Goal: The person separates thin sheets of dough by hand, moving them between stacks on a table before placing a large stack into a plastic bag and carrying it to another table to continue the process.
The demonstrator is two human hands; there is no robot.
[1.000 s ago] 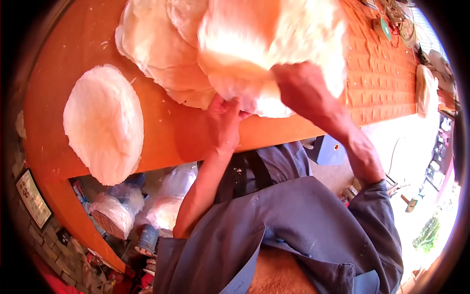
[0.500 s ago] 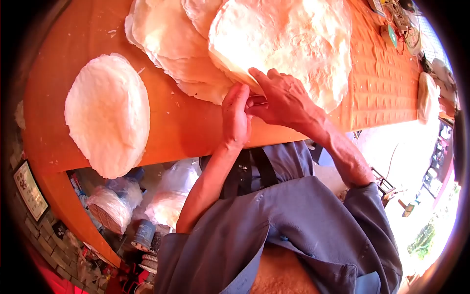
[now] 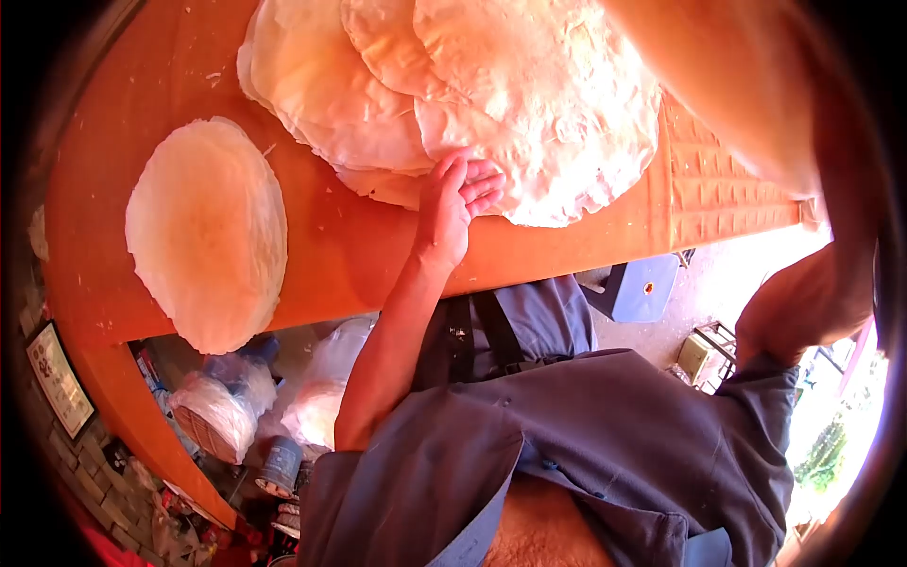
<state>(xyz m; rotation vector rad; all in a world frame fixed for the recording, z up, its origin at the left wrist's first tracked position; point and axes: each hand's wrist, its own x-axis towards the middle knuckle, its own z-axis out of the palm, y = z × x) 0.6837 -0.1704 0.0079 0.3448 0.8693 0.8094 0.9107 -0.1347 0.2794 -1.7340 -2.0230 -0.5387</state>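
Note:
My left hand (image 3: pixel 455 203) is at the near edge of a pile of thin, pale, round sheets (image 3: pixel 378 113), with palm turned up, fingers loosely bent and apart, and nothing in it. My right arm (image 3: pixel 803 298) is raised at the far right, and its hand does not show. Beside that arm a large, pale, blurred surface (image 3: pixel 727 85) fills the upper right close to the camera, apparently a lifted sheet. A separate oval sheet (image 3: pixel 208 236) lies flat at the left, its lower end past the table edge.
The orange table (image 3: pixel 340 246) runs across the view, with a ridged surface (image 3: pixel 723 203) at its right. Beneath it are plastic-wrapped bundles (image 3: pixel 213 411) and a blue-grey can (image 3: pixel 280 466). A blue stool (image 3: pixel 644 288) and a framed sheet (image 3: pixel 59 378) stand nearby.
My right hand has left the pile and gone out of view as the arm rose to the right. The top sheet is off the pile. My left hand has turned palm up.

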